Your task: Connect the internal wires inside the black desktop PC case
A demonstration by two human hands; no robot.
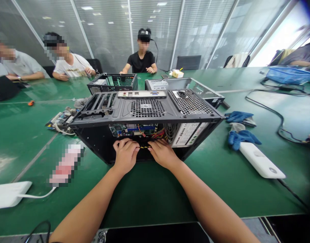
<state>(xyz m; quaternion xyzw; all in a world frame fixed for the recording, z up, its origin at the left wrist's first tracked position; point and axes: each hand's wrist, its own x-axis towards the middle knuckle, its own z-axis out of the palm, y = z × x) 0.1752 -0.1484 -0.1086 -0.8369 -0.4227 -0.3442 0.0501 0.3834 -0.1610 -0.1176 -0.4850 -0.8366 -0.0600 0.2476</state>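
Note:
A black computer case [111, 116] stands on the green table [145, 199], its vented rear panel facing up and its open side toward me. Inside show a circuit board [119, 130], a power supply [187, 134] with a white label, and red and yellow wires [158, 134]. At the opening, my left hand [126, 153] pinches one end of a short yellow-and-black twisted cable [144, 147]. My right hand [163, 152] pinches the same cable a little to the right. Some fingertips are hidden in the dark of the case.
Left of the case lie loose circuit boards [62, 120] and a phone [66, 165]. Blue gloves [242, 136] and a white power bank [262, 160] lie right. Behind are another case [114, 80] and a metal frame [205, 89]. Several people sit around the table.

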